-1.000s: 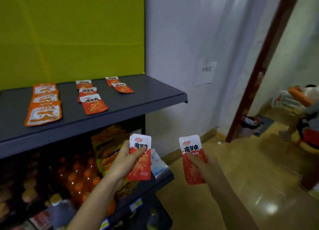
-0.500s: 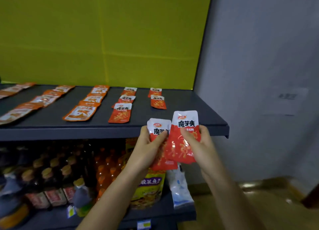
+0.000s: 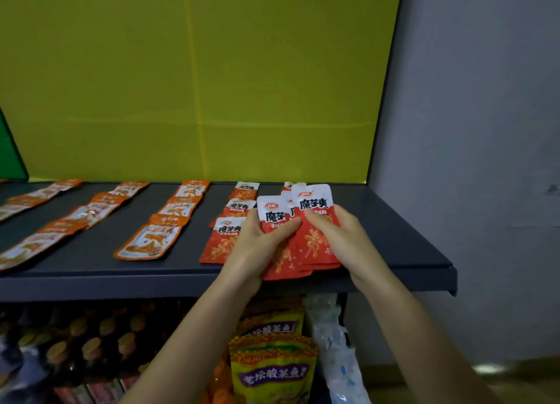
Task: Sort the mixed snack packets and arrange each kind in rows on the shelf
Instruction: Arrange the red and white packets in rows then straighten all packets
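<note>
— So what's changed in the last second?

— Both hands have come up to the shelf. The left hand [image 3: 260,246] is clamped around a red packet [image 3: 274,218], thumb across its front, and the right hand [image 3: 336,237] pinches a second red packet [image 3: 315,221] that overlaps the first. A second ago the two packets were held apart, low, well short of the shelf; half a second ago they were being brought together in front of its edge.

— And where do they sit now?

— Over the near right part of the grey shelf [image 3: 400,237], lower ends about at the front lip. Whether they rest on it I cannot tell. There may be more than two in the bundle; the edges are stacked.

— What does that mean for the sorting?

— My guess is they're about to join the red kind. Just left lies the near packet of the red row [image 3: 221,243], with more red ones behind it running far. Farther left are the orange rows [image 3: 151,240], already laid out.

— Anything else different?

— The view has swung left and closer; the doorway is gone, and the yellow back panel [image 3: 197,85] fills the far side.
</note>
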